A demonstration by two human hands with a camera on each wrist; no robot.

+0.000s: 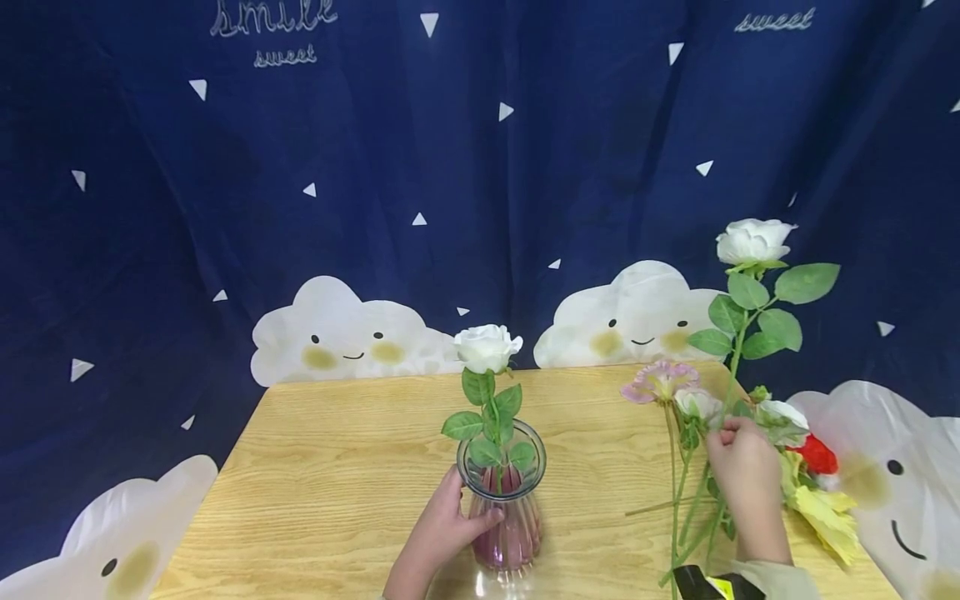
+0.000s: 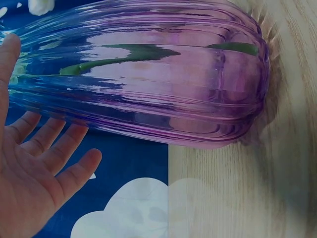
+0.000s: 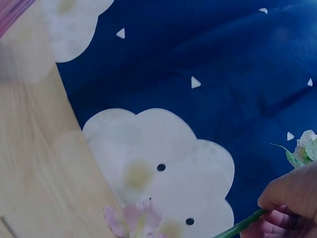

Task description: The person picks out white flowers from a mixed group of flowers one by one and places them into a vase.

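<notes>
A ribbed glass vase (image 1: 508,533), clear above and pink-purple below, stands upright on the table. One white rose (image 1: 487,348) rises from it, its green stem (image 2: 237,48) visible through the glass. My left hand (image 1: 452,523) holds the vase at its left side below the rim, thumb across the front; in the left wrist view the little finger stands off the glass. At the right, my right hand (image 1: 746,467) pinches the green stem of a second white rose (image 1: 753,242), held upright with its bloom high above the hand. The right wrist view shows that stem (image 3: 240,228) between thumb and fingers.
Around my right hand lie a pink flower (image 1: 660,382), white flowers (image 1: 697,404), a red flower (image 1: 816,455) and a yellow flower (image 1: 825,517), their stems crossing on the wooden table (image 1: 322,492). A dark blue curtain (image 1: 375,150) with clouds hangs behind.
</notes>
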